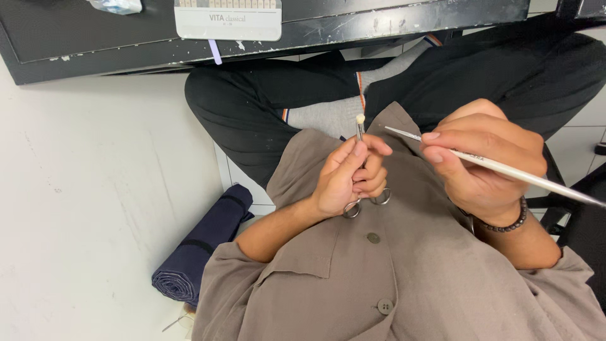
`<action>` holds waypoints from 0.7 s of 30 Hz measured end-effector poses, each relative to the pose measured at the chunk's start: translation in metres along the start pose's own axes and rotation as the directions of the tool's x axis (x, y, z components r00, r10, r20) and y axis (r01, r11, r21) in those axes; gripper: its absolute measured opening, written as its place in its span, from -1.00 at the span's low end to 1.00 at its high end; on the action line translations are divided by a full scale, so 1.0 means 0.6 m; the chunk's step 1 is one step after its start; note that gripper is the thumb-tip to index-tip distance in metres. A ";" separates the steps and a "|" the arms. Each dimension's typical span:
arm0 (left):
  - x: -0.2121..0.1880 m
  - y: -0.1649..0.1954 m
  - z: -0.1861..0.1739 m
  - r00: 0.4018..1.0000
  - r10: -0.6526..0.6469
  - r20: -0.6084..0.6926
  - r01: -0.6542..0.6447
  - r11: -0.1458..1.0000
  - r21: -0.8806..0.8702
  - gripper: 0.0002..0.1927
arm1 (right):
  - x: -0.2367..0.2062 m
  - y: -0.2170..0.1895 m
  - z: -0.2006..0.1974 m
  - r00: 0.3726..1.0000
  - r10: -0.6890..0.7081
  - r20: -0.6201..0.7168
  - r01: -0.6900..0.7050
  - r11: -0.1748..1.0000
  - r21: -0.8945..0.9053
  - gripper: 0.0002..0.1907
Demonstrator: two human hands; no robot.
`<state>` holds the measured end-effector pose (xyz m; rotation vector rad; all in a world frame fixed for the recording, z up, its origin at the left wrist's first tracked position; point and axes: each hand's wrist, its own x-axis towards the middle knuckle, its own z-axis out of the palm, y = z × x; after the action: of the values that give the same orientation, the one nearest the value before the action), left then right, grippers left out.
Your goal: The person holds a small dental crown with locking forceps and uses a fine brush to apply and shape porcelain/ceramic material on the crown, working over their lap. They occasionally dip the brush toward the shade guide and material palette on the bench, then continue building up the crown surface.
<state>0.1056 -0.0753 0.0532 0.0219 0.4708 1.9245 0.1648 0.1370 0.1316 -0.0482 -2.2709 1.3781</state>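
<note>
A small cream tooth-like piece (360,118) sits clamped at the tip of slim metal forceps (360,165), held upright in front of the person's chest. The left hand (349,180) grips the forceps with fingers curled tight, ring handles below. Just beside it, the right hand (483,161) pinches a thin white brush (505,169), tip aimed toward the piece; a rolled navy cloth (201,246) lies on the floor.

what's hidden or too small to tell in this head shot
- Small pale piece at the tip of the ring-handled metal clamp: too small to tell its shape.
- Clamp shaft: covered by the left hand; only the finger rings show below.
- Thin white brush in the right hand: its rear end is cut off by the right edge.
- Rolled navy cloth: contents wrapped inside.
</note>
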 end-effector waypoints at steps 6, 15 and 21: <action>0.000 -0.001 0.016 0.998 -0.004 -0.060 0.007 0.999 0.051 -0.53 | 0.011 -0.010 0.018 0.999 -0.019 0.040 0.021 0.998 -0.065 -0.78; 0.004 -0.002 0.016 0.998 -0.006 -0.070 0.011 0.997 0.073 -0.52 | 0.020 -0.011 0.029 0.995 -0.091 0.045 0.096 0.986 -0.133 -0.78; 0.004 0.002 0.018 0.993 -0.074 -0.088 0.069 0.996 -0.050 -0.50 | 0.022 -0.003 0.028 0.992 -0.121 0.030 0.124 0.982 -0.140 -0.79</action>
<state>0.1058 -0.0705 0.0630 -0.1107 0.4801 1.8709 0.1465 0.1259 0.1321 0.0592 -2.3448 1.1590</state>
